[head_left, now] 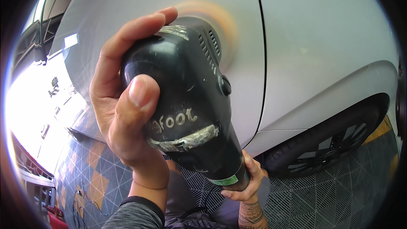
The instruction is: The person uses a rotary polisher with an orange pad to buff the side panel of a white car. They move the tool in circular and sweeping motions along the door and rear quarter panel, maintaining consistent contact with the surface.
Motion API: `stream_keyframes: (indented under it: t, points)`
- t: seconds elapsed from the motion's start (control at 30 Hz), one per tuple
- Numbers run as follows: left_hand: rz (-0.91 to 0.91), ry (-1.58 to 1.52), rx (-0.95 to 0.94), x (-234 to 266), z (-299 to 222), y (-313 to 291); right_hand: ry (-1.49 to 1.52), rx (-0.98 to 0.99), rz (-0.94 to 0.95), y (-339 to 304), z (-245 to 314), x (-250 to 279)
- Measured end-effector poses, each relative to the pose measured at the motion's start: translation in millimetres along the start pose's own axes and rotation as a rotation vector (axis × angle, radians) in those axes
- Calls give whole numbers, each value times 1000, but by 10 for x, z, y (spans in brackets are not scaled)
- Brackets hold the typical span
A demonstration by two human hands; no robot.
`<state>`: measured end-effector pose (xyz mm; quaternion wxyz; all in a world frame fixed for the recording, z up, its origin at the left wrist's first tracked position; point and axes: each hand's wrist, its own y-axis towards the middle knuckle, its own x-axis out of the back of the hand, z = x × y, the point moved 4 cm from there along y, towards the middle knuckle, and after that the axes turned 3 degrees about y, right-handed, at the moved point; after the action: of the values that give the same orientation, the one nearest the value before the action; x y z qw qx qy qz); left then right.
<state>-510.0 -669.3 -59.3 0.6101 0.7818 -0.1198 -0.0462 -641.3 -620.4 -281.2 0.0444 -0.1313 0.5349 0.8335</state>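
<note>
A black car polisher (190, 97) with side vents, a round knob and worn tape strips fills the middle of the head view. My left hand (114, 89) wraps around its rounded head, thumb on the near face and fingers over the far side. Lower down, my right hand (250, 180) grips the end of the handle by a green label. Past the tool's head, a blurred orange ring (231, 25) shows against the pale car's body panel (127, 0); the pad itself is mostly hidden behind the polisher.
A dark panel gap (263, 59) runs down the car, right of the polisher. Further right is a black wheel (330, 148) under its arch. Grey and tan grid tiles (305, 199) cover the floor, with a thin cable (78, 203) at lower left. Bright light comes from the left.
</note>
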Motion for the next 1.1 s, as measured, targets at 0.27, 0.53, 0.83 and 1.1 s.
stream_keyframes:
  t: [0.27,0.53,0.83,1.1]
  points:
    - [-38,29,41,-281,-25,43,-5,-18,-11,-14,116,234]
    - [-3,45,79,-438,50,-92,-103,-127,-8,-186,249,474]
    - [160,45,123,-613,-64,-370,-124,-241,-106,-666,269,763]
    - [329,99,92,-341,-125,-483,-213,-357,-234,-1296,176,822]
